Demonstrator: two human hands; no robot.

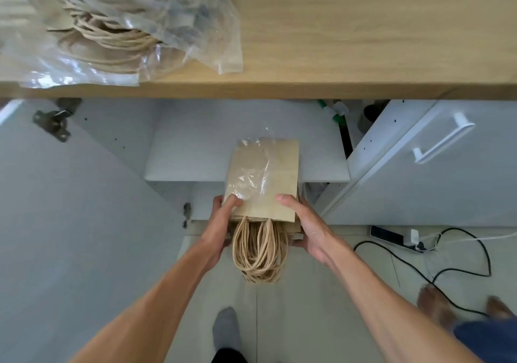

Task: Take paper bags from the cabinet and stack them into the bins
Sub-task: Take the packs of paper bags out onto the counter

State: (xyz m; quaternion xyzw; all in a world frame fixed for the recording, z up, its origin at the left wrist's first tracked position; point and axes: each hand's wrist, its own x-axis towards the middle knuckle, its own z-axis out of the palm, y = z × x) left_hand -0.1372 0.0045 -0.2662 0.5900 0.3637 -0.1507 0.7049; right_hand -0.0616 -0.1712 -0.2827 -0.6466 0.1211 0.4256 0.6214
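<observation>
A flat stack of brown paper bags [272,166], partly wrapped in clear plastic, juts out over the front edge of a white cabinet shelf [190,152]. Its twisted paper handles [258,253] hang down toward me. My left hand [221,222] grips the stack's near left corner, thumb on top. My right hand [305,225] grips the near right corner, thumb on top and fingers underneath. On the wooden countertop [349,32] above lies another bundle of paper bags in a clear plastic sack [112,27].
The cabinet's left door [70,222] stands open, with hinges showing. A closed white door with a handle [442,141] is on the right. A power strip [397,236] and black cables lie on the floor at right. My socked foot [226,332] is below.
</observation>
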